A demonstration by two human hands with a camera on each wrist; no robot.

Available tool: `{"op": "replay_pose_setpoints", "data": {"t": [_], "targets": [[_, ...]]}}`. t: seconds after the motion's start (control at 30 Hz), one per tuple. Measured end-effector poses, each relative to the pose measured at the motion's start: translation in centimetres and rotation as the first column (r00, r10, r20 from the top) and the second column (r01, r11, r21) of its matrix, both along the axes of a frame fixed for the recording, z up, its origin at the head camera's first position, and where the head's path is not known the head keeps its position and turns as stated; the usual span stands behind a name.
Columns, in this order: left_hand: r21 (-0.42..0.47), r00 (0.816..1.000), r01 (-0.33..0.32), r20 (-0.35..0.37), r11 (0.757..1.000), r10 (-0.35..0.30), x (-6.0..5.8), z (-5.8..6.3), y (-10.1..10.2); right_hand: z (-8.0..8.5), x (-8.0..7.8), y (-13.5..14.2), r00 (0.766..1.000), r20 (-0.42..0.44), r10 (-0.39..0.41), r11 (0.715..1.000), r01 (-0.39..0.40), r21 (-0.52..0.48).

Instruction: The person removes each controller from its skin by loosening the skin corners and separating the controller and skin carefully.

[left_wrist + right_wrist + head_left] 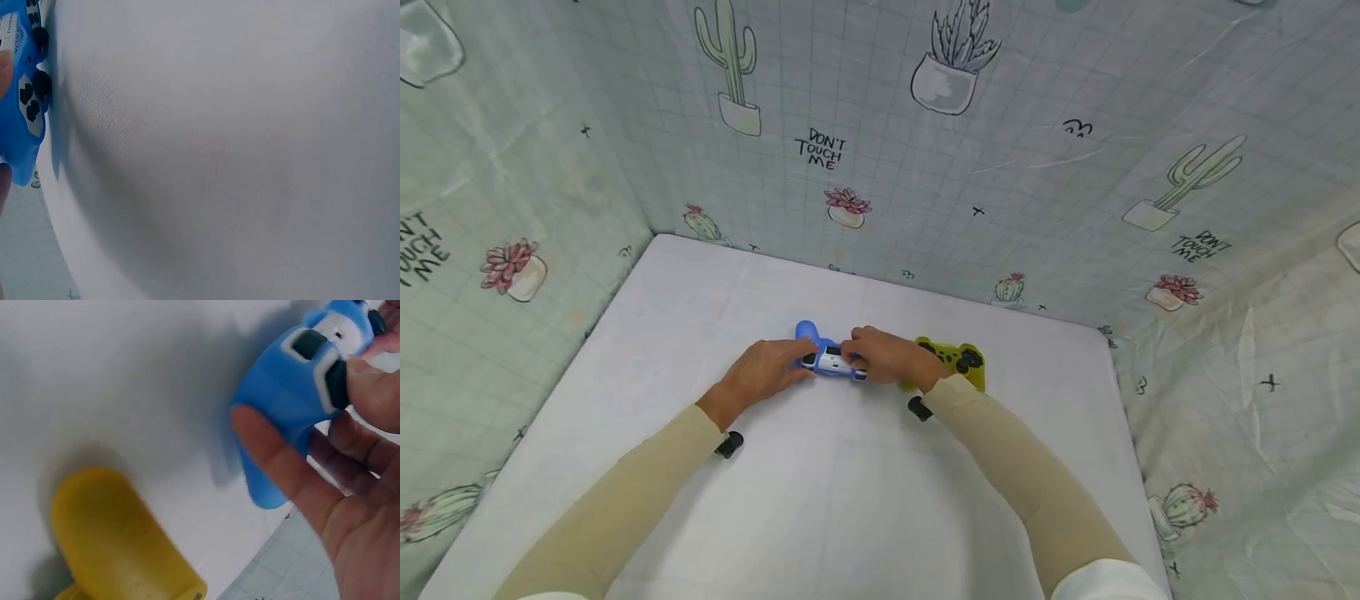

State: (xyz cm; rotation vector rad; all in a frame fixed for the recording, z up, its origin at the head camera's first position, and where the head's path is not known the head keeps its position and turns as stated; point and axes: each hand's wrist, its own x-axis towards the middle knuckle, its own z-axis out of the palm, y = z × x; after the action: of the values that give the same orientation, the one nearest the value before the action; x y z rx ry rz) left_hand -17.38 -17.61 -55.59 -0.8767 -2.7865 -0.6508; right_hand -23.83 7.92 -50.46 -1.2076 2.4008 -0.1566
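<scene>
- Blue plastic game controller with white panels and black buttons and sticks (832, 362): centre of the head view, over the white tabletop (805, 483); triggered edge toward the camera. Contact with the tabletop: cannot tell.
- Left hand (763, 371): grasping the blue controller's left end, fingers above, thumb at the near side.
- Right hand (887, 354): grasping its right end; thumb against a black trigger, index finger along the blue body in the right wrist view.
- Yellow plastic game controller with black sticks and buttons (958, 358): right of centre, on the tabletop, partly behind the right wrist; one grip at lower left of the right wrist view.
- Beige sleeves (617, 504) run to both lower corners; small black device (919, 408) at the right wrist.
- Pale green gridded cloth (895, 158) behind. Printed white pot (740, 114), upper left: holds a green cactus (727, 46). Printed white pot, upper centre: holds a spiky grey plant (961, 37).
</scene>
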Motion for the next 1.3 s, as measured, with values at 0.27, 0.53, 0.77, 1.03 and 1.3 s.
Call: {"op": "replay_pose_setpoints", "data": {"t": [0.27,0.53,0.77,1.03,1.3], "targets": [[-0.026,1.0,0.004,0.027,1.0,-0.004,0.1,0.6,-0.1,0.0,0.9,-0.3,0.995,-0.087,0.04,0.996,-0.033,0.083],[-0.089,0.999,-0.022,0.026,0.996,0.024,0.7,0.7,0.2,-1.1,1.9,0.7,0.96,-0.253,0.121,0.993,-0.116,0.038],[-0.111,0.998,-0.044,-0.047,0.993,0.039,1.0,0.2,0.8,-1.0,2.1,1.8,0.958,-0.258,0.124,0.989,-0.14,-0.045],[-0.119,0.999,-0.052,-0.015,0.992,0.05,0.4,0.6,1.1,-0.9,2.2,2.7,0.974,-0.224,0.041,0.997,-0.054,-0.052],[-0.138,0.995,-0.061,0.069,0.989,0.071,-0.1,1.3,1.1,-0.6,2.1,3.5,0.978,-0.206,0.016,0.999,-0.025,-0.044]]}}
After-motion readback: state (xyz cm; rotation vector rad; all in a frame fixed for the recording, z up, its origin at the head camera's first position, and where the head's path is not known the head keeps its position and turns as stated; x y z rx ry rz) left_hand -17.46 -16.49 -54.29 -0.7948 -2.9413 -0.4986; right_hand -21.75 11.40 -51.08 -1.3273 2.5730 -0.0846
